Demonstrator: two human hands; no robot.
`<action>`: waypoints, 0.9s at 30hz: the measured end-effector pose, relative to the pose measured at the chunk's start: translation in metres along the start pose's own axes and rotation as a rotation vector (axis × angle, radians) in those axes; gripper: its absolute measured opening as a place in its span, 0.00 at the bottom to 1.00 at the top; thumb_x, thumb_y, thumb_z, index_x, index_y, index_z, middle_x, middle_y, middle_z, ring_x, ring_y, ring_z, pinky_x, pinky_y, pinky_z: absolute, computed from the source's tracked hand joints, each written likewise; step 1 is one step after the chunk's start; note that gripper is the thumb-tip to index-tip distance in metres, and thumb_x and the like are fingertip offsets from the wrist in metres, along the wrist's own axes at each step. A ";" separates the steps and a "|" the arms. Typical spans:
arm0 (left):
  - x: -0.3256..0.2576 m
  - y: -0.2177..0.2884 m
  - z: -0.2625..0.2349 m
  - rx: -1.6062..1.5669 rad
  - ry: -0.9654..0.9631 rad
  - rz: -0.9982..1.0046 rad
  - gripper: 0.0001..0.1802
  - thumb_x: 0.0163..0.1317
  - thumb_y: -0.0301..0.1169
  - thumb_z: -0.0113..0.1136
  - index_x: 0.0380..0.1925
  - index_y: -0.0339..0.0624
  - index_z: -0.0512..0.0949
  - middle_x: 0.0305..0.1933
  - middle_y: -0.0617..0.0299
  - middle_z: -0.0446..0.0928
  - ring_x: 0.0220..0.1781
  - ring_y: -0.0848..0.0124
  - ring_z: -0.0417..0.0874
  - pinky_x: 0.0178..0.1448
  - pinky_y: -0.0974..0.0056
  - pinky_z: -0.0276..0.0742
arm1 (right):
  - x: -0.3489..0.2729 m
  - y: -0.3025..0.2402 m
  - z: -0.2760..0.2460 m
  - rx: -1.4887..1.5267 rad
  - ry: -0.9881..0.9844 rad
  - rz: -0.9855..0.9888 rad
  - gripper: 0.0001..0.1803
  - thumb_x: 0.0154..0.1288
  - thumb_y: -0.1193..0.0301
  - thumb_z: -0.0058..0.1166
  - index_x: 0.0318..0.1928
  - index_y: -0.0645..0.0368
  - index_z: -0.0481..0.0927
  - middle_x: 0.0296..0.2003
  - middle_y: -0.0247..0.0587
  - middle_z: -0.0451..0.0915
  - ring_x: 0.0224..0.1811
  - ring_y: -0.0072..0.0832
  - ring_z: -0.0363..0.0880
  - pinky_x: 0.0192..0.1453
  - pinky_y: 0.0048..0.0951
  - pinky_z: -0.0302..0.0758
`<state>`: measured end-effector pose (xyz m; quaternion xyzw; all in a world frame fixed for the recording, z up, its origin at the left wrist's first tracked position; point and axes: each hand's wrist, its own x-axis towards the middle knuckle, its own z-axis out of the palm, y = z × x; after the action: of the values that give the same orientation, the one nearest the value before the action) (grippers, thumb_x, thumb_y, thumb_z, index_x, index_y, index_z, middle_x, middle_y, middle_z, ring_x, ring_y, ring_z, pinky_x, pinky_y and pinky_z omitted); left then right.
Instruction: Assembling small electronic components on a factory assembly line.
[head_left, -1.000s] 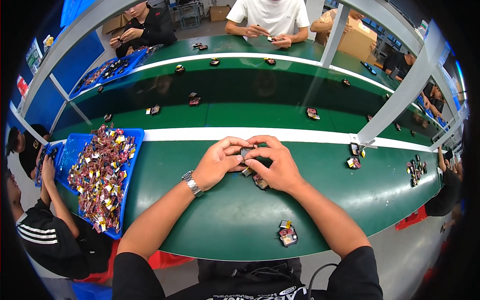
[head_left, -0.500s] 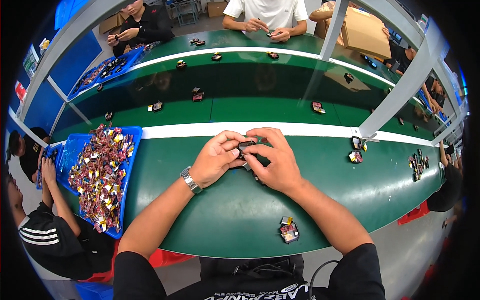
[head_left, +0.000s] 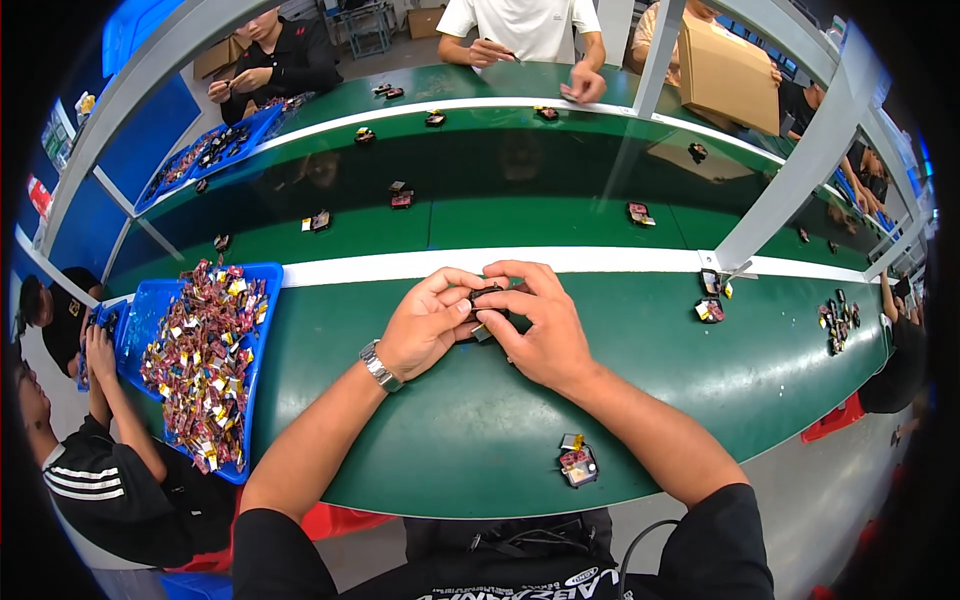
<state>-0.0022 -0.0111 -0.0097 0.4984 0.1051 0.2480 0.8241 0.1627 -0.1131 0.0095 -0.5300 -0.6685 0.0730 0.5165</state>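
Both my hands meet over the middle of the green worktable, closed around a small black plastic housing. My left hand, with a metal-band watch on its wrist, pinches its left side between thumb and fingers. From the right, my right hand grips it with fingers curled over the top and thumb below. A small grey flat piece shows under the housing, by the right thumb. My fingers cover most of the housing. Nearer to me lies an electronic assembly with a reddish circuit board and a yellow-and-silver part.
A blue tray heaped with small circuit boards stands at left. Similar assemblies lie to the right by a grey metal post. Beyond the white strip, more units sit on the green conveyor. Co-workers sit across and at left.
My hands stay on the black housing, with the right thumb and fingers slightly shifted. Across the table, a co-worker's hand has moved down to the surface, apart from their other hand.
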 end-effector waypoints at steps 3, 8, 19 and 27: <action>0.000 -0.001 0.000 0.010 0.015 0.003 0.12 0.72 0.26 0.53 0.53 0.42 0.70 0.65 0.53 0.74 0.62 0.70 0.77 0.60 0.63 0.78 | -0.002 -0.002 0.002 -0.044 0.012 0.015 0.07 0.57 0.77 0.62 0.37 0.58 0.86 0.51 0.38 0.78 0.55 0.37 0.74 0.54 0.34 0.78; 0.000 -0.001 0.003 0.012 0.015 0.028 0.11 0.71 0.26 0.55 0.51 0.43 0.70 0.65 0.52 0.74 0.62 0.70 0.78 0.60 0.63 0.78 | -0.003 -0.003 0.002 -0.026 0.024 0.023 0.10 0.55 0.79 0.65 0.39 0.56 0.86 0.54 0.40 0.78 0.58 0.38 0.74 0.54 0.35 0.77; -0.002 -0.001 -0.002 -0.035 -0.022 0.020 0.09 0.69 0.25 0.57 0.47 0.44 0.71 0.67 0.48 0.71 0.63 0.65 0.78 0.64 0.56 0.79 | -0.003 -0.005 -0.001 -0.024 0.025 -0.020 0.09 0.54 0.78 0.64 0.38 0.56 0.87 0.55 0.40 0.76 0.59 0.40 0.72 0.57 0.38 0.76; -0.003 -0.002 -0.003 -0.078 -0.018 -0.009 0.09 0.68 0.24 0.58 0.46 0.44 0.72 0.66 0.51 0.72 0.62 0.66 0.78 0.62 0.56 0.80 | -0.003 -0.004 -0.001 0.079 -0.015 0.048 0.09 0.56 0.78 0.63 0.38 0.56 0.87 0.57 0.39 0.76 0.61 0.39 0.71 0.59 0.37 0.75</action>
<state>-0.0051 -0.0111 -0.0134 0.4675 0.0900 0.2438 0.8449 0.1610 -0.1176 0.0104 -0.5246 -0.6561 0.1156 0.5301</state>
